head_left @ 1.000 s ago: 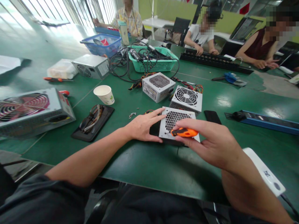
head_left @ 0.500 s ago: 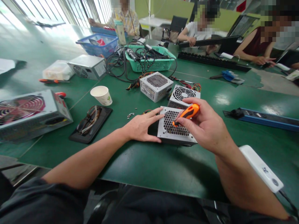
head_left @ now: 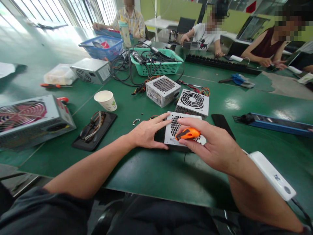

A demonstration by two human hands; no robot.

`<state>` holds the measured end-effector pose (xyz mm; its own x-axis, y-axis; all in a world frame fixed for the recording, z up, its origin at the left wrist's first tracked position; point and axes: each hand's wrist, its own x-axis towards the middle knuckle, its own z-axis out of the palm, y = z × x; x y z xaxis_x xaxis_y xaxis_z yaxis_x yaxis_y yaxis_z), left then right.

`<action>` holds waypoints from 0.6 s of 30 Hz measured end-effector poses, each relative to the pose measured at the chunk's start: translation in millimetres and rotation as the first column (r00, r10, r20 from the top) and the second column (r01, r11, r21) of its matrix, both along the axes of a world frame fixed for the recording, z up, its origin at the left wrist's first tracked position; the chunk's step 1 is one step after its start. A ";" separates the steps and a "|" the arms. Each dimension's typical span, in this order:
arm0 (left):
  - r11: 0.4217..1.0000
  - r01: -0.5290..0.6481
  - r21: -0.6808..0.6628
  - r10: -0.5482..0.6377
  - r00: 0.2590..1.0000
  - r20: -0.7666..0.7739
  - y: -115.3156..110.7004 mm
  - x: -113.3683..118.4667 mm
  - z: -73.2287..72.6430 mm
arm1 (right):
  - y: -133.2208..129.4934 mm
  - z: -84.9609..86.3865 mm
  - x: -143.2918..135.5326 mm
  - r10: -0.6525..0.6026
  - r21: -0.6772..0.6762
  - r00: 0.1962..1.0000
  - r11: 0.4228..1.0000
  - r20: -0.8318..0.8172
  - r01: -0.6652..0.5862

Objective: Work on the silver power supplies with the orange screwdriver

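A metal power supply box [head_left: 174,124] with a honeycomb grille lies on the green table in front of me. My left hand [head_left: 149,132] rests against its left side, fingers spread, fingertips on its top edge and thumb at the near corner. In my right hand [head_left: 212,143] is an orange and black screwdriver [head_left: 189,133], held tilted over the near left part of the grille; its tip is close to the near left corner. Several small screws [head_left: 136,121] lie to the left of the box.
Behind stand two more power supplies [head_left: 163,85] [head_left: 193,99]. To the left are a paper cup [head_left: 106,100], glasses on a black case [head_left: 102,129] and a larger power supply [head_left: 34,117]. A power strip [head_left: 272,176] lies right; a black phone-like object [head_left: 223,125] is nearer.
The screwdriver in my right hand has moved left and toward me and leans lower. My left hand has stayed put. Across the table, a person's hands have moved apart and lowered a dark object.
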<state>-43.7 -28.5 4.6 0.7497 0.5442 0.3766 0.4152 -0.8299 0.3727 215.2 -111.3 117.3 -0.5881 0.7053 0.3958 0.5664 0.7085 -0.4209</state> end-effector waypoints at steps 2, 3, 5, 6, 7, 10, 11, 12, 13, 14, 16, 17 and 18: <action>1.000 -0.004 0.002 0.004 1.000 -0.006 0.1 -0.2 0.2 | 1.7 -0.5 -0.8 -0.041 -0.022 0.999 0.999 -0.010 0.041; 1.000 -0.003 0.001 0.003 1.000 -0.006 0.2 -0.3 0.3 | 2.9 -0.9 -1.1 -0.065 -0.032 0.998 0.997 -0.020 0.064; 1.000 0.000 -0.006 -0.001 1.000 -0.004 0.5 -0.6 0.0 | 5.0 -2.0 -1.5 -0.107 -0.048 0.993 0.993 -0.047 0.105; 1.000 0.002 -0.008 -0.002 1.000 -0.001 0.6 -0.7 -0.2 | 5.7 -2.6 -1.7 -0.118 -0.050 0.992 0.992 -0.054 0.115; 1.000 0.003 -0.010 -0.003 1.000 0.002 0.8 -0.8 -0.6 | 6.0 -3.0 -2.0 -0.123 -0.046 0.991 0.992 -0.056 0.120; 1.000 0.003 0.001 -0.003 1.000 0.007 1.2 -0.7 -1.6 | 4.4 -3.6 -3.0 -0.096 -0.005 0.995 0.995 -0.023 0.096; 1.000 0.004 0.007 -0.004 1.000 0.007 1.3 -0.7 -1.7 | 3.5 -3.7 -3.3 -0.080 0.008 0.997 0.997 -0.006 0.080; 1.000 0.005 0.011 -0.005 1.000 0.006 1.3 -0.6 -1.8 | 2.6 -3.9 -3.6 -0.070 0.019 0.998 0.997 0.005 0.070; 1.000 0.005 0.013 -0.005 1.000 0.004 1.2 -0.5 -1.7 | 2.1 -4.2 -3.7 -0.068 0.023 0.998 0.997 0.011 0.067; 1.000 0.005 0.012 -0.005 1.000 0.000 1.1 -0.5 -1.5 | 2.1 -4.7 -3.7 -0.077 0.021 0.997 0.997 0.008 0.077; 1.000 0.000 0.007 0.000 1.000 -0.010 0.8 -0.4 -1.0 | 3.9 -6.3 -3.2 -0.124 -0.011 0.992 0.992 -0.027 0.124; 1.000 -0.005 0.005 0.005 1.000 -0.014 0.6 -0.4 -0.8 | 5.7 -7.4 -2.7 -0.150 -0.047 0.987 0.988 -0.056 0.148; 1.000 -0.009 0.006 0.009 1.000 -0.016 0.5 -0.4 -0.8 | 7.8 -8.7 -2.1 -0.170 -0.094 0.982 0.982 -0.087 0.162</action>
<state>-44.1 -28.0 3.8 0.7509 0.5483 0.3681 0.4283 -0.8286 0.3607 213.2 -103.5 108.7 -0.4232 0.8237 0.3775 0.6283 0.5669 -0.5327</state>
